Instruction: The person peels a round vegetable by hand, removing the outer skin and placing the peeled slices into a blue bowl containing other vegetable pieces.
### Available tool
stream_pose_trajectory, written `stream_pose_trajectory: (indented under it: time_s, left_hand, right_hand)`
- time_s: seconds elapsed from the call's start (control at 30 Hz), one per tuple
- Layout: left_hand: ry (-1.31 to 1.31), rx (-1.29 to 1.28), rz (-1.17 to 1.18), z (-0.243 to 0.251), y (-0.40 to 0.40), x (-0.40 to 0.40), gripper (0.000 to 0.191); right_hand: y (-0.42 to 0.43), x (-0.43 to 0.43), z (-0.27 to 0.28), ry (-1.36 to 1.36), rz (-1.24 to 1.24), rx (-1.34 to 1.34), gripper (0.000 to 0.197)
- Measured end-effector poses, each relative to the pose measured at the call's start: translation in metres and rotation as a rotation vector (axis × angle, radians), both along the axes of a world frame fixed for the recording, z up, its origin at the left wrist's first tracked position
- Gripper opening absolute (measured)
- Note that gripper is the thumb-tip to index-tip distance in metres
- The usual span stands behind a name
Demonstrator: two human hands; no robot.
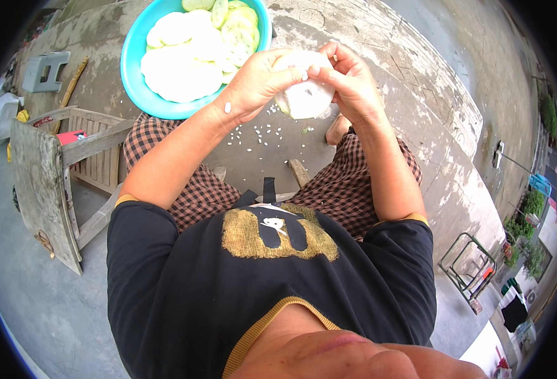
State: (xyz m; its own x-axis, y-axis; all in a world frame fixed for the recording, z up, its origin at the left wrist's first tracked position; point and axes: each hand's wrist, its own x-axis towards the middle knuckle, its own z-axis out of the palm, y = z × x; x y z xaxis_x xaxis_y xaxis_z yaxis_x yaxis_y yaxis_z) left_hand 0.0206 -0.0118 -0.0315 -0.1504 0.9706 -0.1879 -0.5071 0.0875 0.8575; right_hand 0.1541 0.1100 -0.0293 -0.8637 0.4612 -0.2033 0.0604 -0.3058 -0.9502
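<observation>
Both hands hold one round, pale slice of a gourd or melon (307,102) above the floor between my knees. My left hand (262,78) grips its left edge, with the thumb on its upper face. A white seed (227,108) sticks to my left wrist. My right hand (349,76) holds the other edge, its thumb close to the left thumb near small white bits at the slice's middle. A turquoise plastic basin (134,71) at the upper left contains many pale slices (184,71), some with green rims. White seeds (259,135) lie scattered on the floor below.
A weathered wooden chair (39,189) lies to the left. Beyond it are a grey plastic stool (46,71) and a yellowish stick (74,87). A worn concrete ledge (430,90) runs along the upper right. A metal-framed folding stool or chair (468,270) is at the right.
</observation>
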Motion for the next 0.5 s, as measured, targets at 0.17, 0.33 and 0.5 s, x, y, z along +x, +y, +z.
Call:
stream_pose_trajectory:
  time_s: [0.17, 0.33, 0.5]
  left_hand:
    - [0.15, -0.023, -0.025, -0.005, -0.001, 0.002, 0.029]
    - [0.04, -0.001, 0.114, -0.006, 0.001, 0.003, 0.029]
    - [-0.061, 0.048, 0.207, 0.001, 0.001, 0.003, 0.026]
  right_hand:
    - [-0.011, -0.006, -0.002, 0.073, -0.045, 0.061, 0.019]
    - [-0.004, 0.001, 0.006, -0.051, -0.161, -0.102, 0.024]
    - [0.0, 0.005, 0.01, 0.005, -0.099, -0.033, 0.019]
